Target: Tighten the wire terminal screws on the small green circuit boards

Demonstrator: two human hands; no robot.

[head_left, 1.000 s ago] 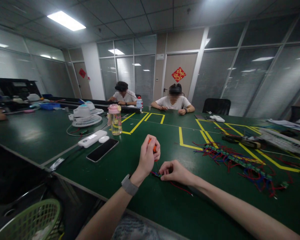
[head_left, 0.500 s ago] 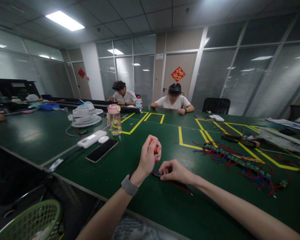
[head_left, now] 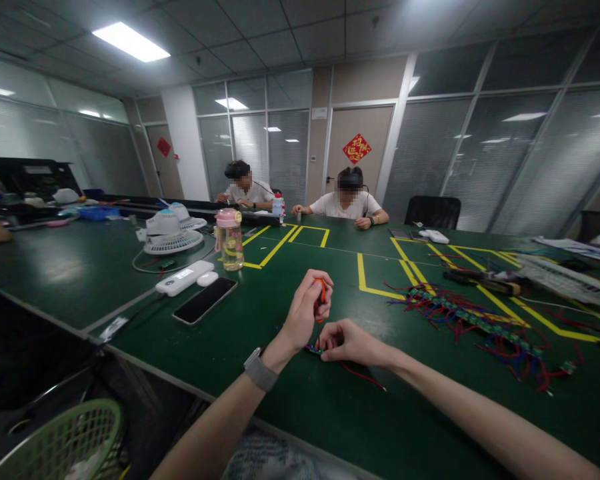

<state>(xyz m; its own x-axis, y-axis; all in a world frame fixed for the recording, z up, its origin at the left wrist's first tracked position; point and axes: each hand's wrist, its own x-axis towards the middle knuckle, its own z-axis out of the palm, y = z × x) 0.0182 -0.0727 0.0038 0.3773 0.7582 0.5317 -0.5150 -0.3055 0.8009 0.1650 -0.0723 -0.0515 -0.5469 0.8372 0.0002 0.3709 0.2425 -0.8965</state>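
My left hand (head_left: 303,313), with a grey watch on its wrist, is wrapped round the orange handle of a screwdriver (head_left: 321,291). Its thin dark shaft points down at a small green circuit board (head_left: 313,349) on the table. The thumb and fingertips of my right hand (head_left: 347,341) pinch that board at its right end. A red wire (head_left: 363,377) trails from it toward the lower right. My fingers partly cover the board, and whether the screwdriver's tip touches it I cannot tell.
Several wired circuit boards (head_left: 473,317) lie in a row at right. Left of my hands are a phone (head_left: 205,301), a white power bank (head_left: 184,277), a pink-lidded bottle (head_left: 229,241) and white fans (head_left: 173,231). Two people sit across the green table (head_left: 285,263). A green basket (head_left: 60,440) stands below.
My left hand has shifted slightly right and turned with the screwdriver, showing more of its orange handle. My right hand stays on the board. The person opposite moved a hand slightly outward.
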